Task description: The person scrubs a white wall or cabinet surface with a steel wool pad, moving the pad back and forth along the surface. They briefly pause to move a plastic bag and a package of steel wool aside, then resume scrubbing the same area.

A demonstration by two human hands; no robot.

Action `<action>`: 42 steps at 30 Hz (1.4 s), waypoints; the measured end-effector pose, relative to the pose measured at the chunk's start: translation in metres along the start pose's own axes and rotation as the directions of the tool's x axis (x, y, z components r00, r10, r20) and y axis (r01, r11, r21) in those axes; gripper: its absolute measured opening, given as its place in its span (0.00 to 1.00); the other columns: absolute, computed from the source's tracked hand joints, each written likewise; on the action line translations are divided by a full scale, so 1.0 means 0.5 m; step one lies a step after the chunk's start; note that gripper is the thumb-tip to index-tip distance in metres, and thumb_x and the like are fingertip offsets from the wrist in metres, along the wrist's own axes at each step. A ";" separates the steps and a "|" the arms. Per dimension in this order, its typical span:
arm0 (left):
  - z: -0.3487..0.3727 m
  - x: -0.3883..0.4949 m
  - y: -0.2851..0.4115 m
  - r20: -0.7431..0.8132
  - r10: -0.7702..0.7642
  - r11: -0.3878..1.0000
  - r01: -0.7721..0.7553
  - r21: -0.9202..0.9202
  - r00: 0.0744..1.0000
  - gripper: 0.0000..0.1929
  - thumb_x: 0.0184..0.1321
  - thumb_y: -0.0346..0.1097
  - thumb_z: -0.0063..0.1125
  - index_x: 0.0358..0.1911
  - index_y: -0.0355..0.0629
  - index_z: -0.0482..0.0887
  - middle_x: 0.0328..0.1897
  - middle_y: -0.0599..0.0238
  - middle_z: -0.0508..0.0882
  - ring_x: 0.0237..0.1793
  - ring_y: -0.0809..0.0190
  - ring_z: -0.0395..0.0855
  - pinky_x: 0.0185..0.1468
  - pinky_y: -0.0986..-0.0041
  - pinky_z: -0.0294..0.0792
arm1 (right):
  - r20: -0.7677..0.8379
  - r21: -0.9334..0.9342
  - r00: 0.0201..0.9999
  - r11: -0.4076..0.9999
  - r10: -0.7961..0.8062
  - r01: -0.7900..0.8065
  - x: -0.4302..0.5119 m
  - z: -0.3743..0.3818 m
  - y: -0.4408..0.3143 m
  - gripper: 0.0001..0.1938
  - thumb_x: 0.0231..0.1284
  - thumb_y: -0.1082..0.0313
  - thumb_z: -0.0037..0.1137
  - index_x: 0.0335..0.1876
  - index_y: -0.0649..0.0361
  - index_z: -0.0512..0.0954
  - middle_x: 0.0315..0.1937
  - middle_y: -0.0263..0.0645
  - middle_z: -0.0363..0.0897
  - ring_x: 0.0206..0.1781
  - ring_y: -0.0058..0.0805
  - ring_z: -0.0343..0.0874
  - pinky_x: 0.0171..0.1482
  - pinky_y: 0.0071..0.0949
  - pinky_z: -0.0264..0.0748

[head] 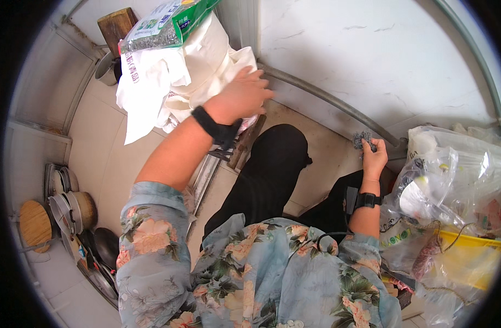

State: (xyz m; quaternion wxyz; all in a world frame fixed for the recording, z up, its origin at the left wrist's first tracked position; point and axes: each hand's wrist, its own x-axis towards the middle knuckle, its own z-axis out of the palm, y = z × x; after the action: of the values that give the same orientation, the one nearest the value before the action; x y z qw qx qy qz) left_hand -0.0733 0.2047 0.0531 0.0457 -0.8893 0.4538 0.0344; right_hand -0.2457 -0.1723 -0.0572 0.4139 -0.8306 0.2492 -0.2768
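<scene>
My left hand [239,97] is at the right side of a pile of white woven sacks [148,92], fingers apart and slightly blurred. Whether it presses on the fabric or hovers just over it, I cannot tell. On top of the pile lies a clear and green plastic package [162,30] bearing writing. In my right hand [375,159], over by the wall, a grey wire scouring pad [363,141] is pinched between thumb and fingers. Black straps circle both wrists.
A metal pipe [324,93] runs low along the white wall panel [357,45]. Plastic bags [447,176] and a yellow basket [465,254] crowd the right. Pots [80,211] and a round wooden board [35,225] stand left. Behind the sacks is a wooden block [115,28].
</scene>
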 end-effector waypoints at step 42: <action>0.115 -0.201 0.063 -0.335 -0.673 0.712 0.456 -0.534 0.660 0.46 0.49 0.39 0.72 0.70 0.38 0.56 0.56 0.43 0.76 0.51 0.40 0.78 0.52 0.59 0.72 | 0.044 0.117 0.994 0.988 0.099 -0.103 0.044 0.027 0.061 0.12 0.52 0.67 0.69 0.37 0.62 0.76 0.24 0.36 0.78 0.21 0.21 0.75 0.27 0.26 0.71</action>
State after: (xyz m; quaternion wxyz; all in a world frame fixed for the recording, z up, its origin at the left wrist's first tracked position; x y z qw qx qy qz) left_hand -0.1591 0.2736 0.0050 -0.2514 -0.9518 0.1247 -0.1237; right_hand -0.2261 -0.1952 -0.0836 0.4810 -0.7958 0.2660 -0.2540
